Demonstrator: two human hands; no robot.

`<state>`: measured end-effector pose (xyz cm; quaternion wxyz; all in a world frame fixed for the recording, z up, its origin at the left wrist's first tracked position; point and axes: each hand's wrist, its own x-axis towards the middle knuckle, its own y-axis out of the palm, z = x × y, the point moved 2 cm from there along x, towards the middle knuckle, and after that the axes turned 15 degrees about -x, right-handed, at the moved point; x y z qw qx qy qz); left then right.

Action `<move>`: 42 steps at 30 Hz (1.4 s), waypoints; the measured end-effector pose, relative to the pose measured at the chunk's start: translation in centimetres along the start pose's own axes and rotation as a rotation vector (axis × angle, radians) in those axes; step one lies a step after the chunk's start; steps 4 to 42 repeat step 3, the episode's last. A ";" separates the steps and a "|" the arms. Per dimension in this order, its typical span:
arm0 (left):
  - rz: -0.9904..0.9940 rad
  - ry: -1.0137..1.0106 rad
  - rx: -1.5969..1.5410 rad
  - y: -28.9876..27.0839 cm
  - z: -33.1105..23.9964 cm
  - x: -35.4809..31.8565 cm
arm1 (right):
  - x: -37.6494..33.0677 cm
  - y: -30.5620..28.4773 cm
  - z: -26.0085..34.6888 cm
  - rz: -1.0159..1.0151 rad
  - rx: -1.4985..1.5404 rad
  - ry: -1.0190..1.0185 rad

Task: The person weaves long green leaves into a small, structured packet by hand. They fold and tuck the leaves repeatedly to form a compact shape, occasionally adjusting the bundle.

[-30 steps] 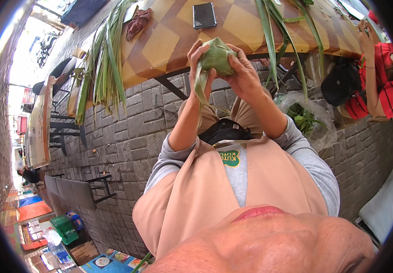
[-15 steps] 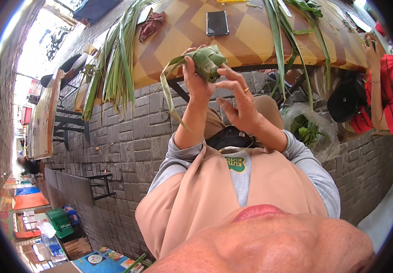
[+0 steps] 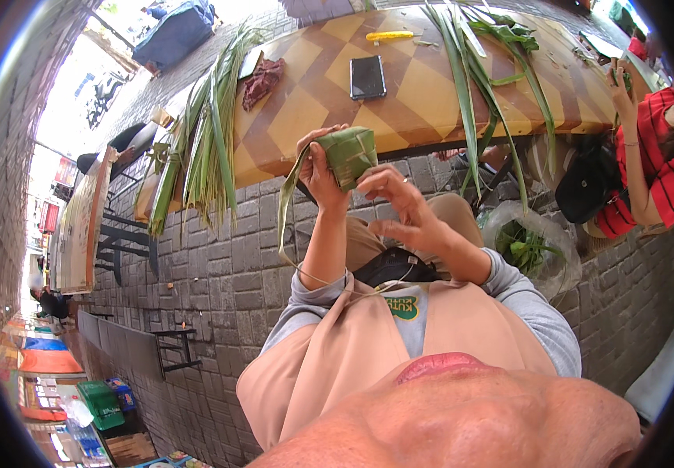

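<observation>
My left hand is closed around a woven palm-leaf pouch, a green plaited diamond-like packet, held up in front of the table's near edge. A long pale leaf strip trails from the pouch, down beside my left wrist. My right hand is just right of the pouch with its fingers apart. Its forefinger tip is at the pouch's lower right edge; whether it touches is unclear. A ring shows on one finger.
A checker-patterned table bears a phone, a yellow cutter, a dark red cloth and palm-leaf bundles at left, loose leaves at right. A plastic bag of leaves lies on the paving. A person in red sits at right.
The pouch and my left hand appear lower in the picture and turned, showing a flatter woven face. The right hand's fingers have shifted down and left with it. The table also appears lower.
</observation>
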<state>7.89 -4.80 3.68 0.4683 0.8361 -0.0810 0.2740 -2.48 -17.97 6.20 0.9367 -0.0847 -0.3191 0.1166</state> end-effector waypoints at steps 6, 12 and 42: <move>0.039 -0.020 -0.005 -1.4 0.4 0.4 | -0.3 0.7 -0.3 0.045 -0.008 -0.007; 0.039 -0.020 -0.005 -1.4 0.4 0.4 | -0.3 0.7 -0.3 0.045 -0.008 -0.007; 0.039 -0.020 -0.005 -1.4 0.4 0.4 | -0.3 0.7 -0.3 0.045 -0.008 -0.007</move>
